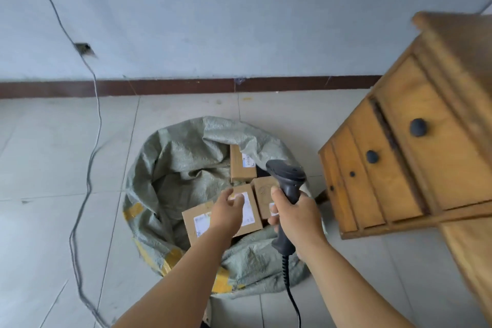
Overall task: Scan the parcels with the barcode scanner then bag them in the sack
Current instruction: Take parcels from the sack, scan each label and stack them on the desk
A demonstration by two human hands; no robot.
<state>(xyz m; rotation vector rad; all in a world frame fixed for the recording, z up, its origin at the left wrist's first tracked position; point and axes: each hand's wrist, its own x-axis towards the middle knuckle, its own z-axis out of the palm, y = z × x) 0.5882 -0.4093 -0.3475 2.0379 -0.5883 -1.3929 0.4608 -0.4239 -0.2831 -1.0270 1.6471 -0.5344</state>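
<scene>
While right grip [295, 217] holds scanner [288, 184], left grip [226, 212] hovers slack over sacked parcels [249, 212].

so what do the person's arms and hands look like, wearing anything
Both forearms are bare as far as the frame shows, with no sleeves visible. The left hand and right hand have no gloves, and no rings, watch or wristband can be seen.

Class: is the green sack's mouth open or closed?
Open: the sack gapes wide, and several cardboard parcels show inside it.
</scene>
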